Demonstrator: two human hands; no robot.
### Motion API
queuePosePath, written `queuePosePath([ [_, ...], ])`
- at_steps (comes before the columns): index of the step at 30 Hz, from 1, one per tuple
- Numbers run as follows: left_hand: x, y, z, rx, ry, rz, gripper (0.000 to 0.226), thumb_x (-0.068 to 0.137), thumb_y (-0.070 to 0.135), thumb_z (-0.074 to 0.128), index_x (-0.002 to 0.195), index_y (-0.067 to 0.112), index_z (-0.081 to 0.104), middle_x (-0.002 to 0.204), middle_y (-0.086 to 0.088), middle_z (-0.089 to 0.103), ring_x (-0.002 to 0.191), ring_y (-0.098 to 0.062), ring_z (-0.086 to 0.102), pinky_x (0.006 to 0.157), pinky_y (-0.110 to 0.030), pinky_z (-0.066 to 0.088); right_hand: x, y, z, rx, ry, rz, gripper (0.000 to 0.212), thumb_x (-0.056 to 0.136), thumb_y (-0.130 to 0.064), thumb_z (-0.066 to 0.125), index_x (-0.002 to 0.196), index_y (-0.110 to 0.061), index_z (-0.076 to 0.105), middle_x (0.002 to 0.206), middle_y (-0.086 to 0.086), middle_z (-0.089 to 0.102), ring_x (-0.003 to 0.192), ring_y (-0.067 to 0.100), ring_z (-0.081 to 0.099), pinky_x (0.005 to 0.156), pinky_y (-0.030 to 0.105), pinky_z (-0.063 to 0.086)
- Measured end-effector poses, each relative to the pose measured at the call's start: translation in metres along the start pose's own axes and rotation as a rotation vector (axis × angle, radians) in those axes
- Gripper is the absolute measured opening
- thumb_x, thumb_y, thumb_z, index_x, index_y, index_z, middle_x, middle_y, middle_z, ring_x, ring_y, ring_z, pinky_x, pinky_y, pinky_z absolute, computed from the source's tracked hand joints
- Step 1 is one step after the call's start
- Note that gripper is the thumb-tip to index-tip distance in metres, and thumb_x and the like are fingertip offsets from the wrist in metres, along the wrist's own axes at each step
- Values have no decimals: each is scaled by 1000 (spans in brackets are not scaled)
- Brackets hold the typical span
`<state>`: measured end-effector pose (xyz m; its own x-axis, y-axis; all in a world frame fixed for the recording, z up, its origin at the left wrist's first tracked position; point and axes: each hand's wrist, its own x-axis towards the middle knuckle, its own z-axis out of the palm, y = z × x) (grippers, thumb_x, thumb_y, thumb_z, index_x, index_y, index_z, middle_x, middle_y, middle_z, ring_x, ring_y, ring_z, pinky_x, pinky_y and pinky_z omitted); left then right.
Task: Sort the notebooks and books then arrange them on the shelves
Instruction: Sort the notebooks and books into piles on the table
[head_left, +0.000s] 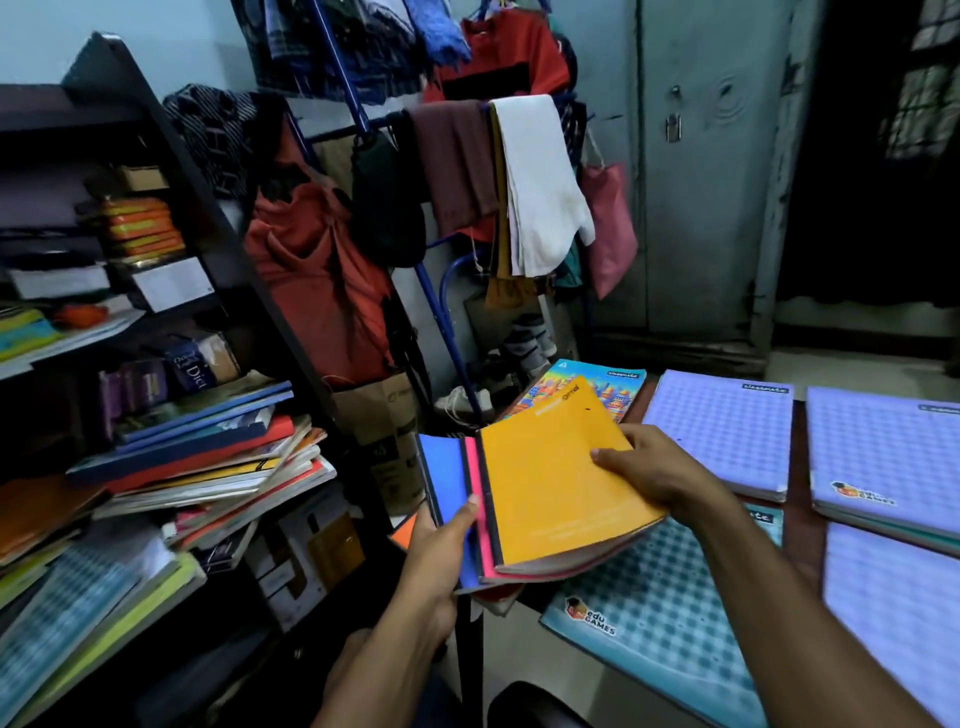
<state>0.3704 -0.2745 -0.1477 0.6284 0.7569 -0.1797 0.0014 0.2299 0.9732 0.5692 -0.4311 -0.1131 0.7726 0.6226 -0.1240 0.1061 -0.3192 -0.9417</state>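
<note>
Three notebooks sit stacked in our hands: a yellow notebook (550, 483) on top, a pink notebook (474, 512) under it, a blue notebook (441, 475) at the bottom, fanned so each left edge shows. Our left hand (441, 551) grips the stack at its lower left edge, thumb curled over the blue and pink covers, fingers hidden underneath. Our right hand (649, 467) holds the right edge of the yellow cover, thumb on top, fingers curled round the side. We hold the stack in the air, between the dark shelf unit (171, 171) on the left and the table (797, 499) on the right. On the table lie several checked notebooks: a teal checked notebook (660, 613) just below the held stack, two lilac checked notebooks (722, 431) (883, 457) side by side further right, and another lilac one (893, 613) at the near right edge. A colourful city-print notebook (597, 384) lies partly hidden behind the yellow cover. Shelves on the left hold a messy pile of books (208, 462) leaning and lying flat, a dictionary (189, 366) standing above them, orange packets (140, 223) on a higher shelf, more checked notebooks (78, 613) stacked on the lowest shelf. Behind, a blue clothes rack (431, 291) carries hanging garments, with a white cloth (540, 182) draped over it. A grey metal cupboard (701, 182) stands at the back right.
</note>
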Motion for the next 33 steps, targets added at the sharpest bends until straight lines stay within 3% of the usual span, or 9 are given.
queuePosePath([
  [2,3,1,-2,6,14,7,23,98,13,63,119,23,61,110,-6,75,96,-28,73,77,-41,60,0,-3,7,40,-26,4,25,100,-23,62,121,-9,64,102,9,73,84,26,72,75,42,60],
  [5,4,1,-6,-17,68,3,23,99,5,58,118,18,60,112,-12,73,91,-29,71,70,-36,57,5,-2,12,28,26,1,30,101,-26,60,128,-12,56,114,7,69,92,28,69,81,45,57],
  [9,7,4,-16,-49,158,32,23,100,2,53,118,17,55,107,-9,69,82,-22,66,61,-31,51,25,6,4,162,290,41,38,104,-21,55,137,-9,40,125,10,53,109,35,57,86,48,49],
  [14,12,3,-22,-35,185,44,23,102,7,54,122,19,54,112,-12,69,90,-27,68,67,-35,55,98,10,7,425,399,112,43,98,-16,62,134,-3,43,129,17,58,111,35,61,96,53,53],
  [17,11,2,-23,-31,177,43,25,102,9,54,124,22,54,110,-9,69,94,-28,69,67,-35,55,143,18,11,381,408,125,40,95,-12,62,130,-2,46,126,19,60,111,37,62,94,51,54],
  [19,11,2,-23,-18,175,50,24,102,10,54,121,26,54,110,-8,70,96,-30,69,70,-37,56,155,22,16,360,346,155,39,92,-5,60,129,-1,48,121,18,62,105,35,63,83,43,56],
  [23,11,0,-25,3,173,56,23,102,12,55,118,28,54,111,-9,70,98,-31,70,76,-41,58,147,19,27,296,272,175,60,89,-3,58,143,3,33,118,16,58,99,31,61,78,40,54],
  [27,12,-1,-26,19,171,64,21,102,12,56,114,30,55,112,-10,70,98,-32,70,80,-44,58,141,19,29,120,317,103,65,91,-2,51,151,-3,25,129,19,54,96,27,53,72,32,46],
  [33,13,-7,-25,38,176,67,26,102,15,57,125,26,53,114,-9,70,100,-30,69,84,-48,58,141,18,35,298,535,80,54,87,4,45,139,-11,43,125,15,59,108,34,58,90,41,51],
])
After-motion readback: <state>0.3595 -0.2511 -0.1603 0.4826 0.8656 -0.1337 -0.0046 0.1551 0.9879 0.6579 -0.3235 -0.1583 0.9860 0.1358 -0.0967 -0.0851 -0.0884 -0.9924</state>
